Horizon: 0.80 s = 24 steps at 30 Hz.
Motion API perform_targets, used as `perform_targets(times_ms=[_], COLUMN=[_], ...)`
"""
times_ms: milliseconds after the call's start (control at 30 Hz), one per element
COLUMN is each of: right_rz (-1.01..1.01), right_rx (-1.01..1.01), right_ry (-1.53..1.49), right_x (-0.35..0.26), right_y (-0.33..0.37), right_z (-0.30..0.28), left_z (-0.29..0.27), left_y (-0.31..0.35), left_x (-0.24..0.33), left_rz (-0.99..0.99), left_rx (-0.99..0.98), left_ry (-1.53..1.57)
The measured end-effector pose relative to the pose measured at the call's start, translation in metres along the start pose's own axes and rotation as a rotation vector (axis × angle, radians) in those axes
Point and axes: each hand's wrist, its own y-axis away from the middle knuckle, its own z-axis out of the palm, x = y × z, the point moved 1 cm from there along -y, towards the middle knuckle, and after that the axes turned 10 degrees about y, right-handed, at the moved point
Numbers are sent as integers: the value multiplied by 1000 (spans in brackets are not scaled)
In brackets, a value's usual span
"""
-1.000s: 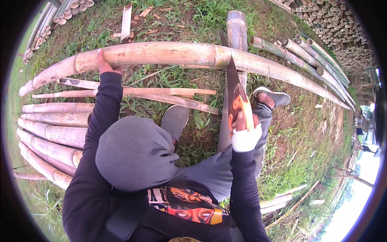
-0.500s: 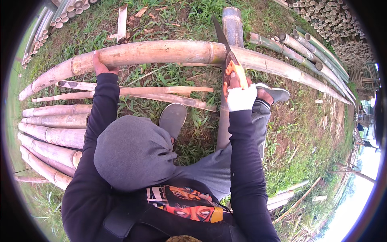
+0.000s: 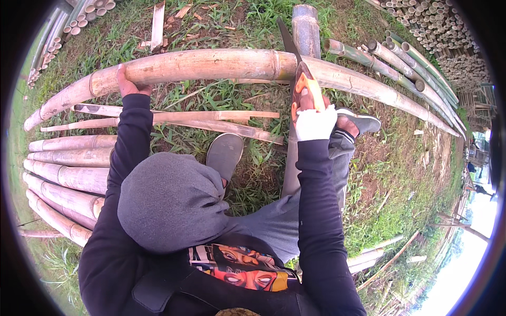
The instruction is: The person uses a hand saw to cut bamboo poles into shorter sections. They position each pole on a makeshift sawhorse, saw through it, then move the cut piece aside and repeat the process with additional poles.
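A long, thick bamboo pole [image 3: 211, 65] lies crosswise before me, bending with the lens. My left hand [image 3: 130, 85] is closed on its near side towards the left, thumb over the top. My right hand [image 3: 313, 111], with white cloth round the palm and wrist, grips the orange handle of a hand saw [image 3: 291, 45]. The dark blade crosses the pole just right of a ring-like joint, its tip pointing away from me. Beneath the pole there runs a second, weathered bamboo pole [image 3: 305, 31]. How deep the blade sits in the bamboo cannot be made out.
Cut bamboo lengths [image 3: 68, 179] are piled at my left. Split strips [image 3: 221, 117] lie on the grass between me and the pole. More poles [image 3: 369, 68] rest at the right, before a large bamboo stack [image 3: 427, 26]. My sandalled foot [image 3: 225, 155] is near the strips.
The pole and both hands appear slightly higher in the picture. Across the same spot, the saw has barely shifted, and both grips are the same.
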Motion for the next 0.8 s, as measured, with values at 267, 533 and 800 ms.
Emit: perform_targets(times_ms=[267, 533, 800], right_rz=[-58, -43, 15], right_rx=[56, 42, 53], right_ry=[548, 328, 500], right_x=[-16, 12, -9], right_y=[186, 72, 134], right_z=[-83, -30, -58], left_z=[-2, -3, -2], left_y=[1, -2, 9], left_x=[2, 0, 3], left_rz=[3, -15, -10], left_rx=[21, 20, -4], left_ry=[1, -8, -18])
